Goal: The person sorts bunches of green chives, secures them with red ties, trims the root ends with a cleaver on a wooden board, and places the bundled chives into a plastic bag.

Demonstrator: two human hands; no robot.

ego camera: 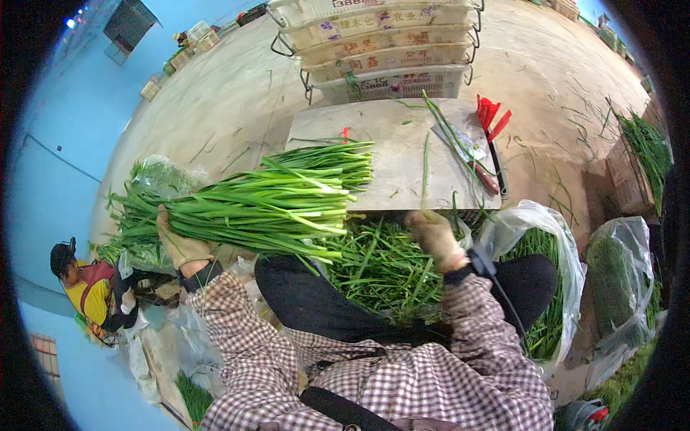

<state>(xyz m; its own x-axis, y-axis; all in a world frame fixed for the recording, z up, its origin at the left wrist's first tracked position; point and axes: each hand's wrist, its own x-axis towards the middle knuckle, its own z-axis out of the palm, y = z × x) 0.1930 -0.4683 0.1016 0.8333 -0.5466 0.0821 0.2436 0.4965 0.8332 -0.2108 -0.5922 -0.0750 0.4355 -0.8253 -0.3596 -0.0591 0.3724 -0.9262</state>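
Observation:
My gloved left hand (183, 242) grips a large bunch of long green chives (269, 207), its pale cut ends pointing right. A second bunch (323, 161) lies behind it on the edge of a pale board (399, 151). My gloved right hand (435, 240) is closed at the board's near edge, slightly blurred. From its fingers a single green stalk (426, 167) rises over the board. Loose chive leaves (383, 269) fill the space between my knees. On the board's right side lies a cleaver (469, 156) with a wooden handle, partly covered by stray stalks.
Stacked white plastic crates (377, 54) bearing writing stand behind the board. Red strips (490, 116) hang by a dark-handled tool (498, 167). A clear plastic bag (560, 285) of greens stands at right, another bag (614, 285) beyond. A person (89, 288) sits at left.

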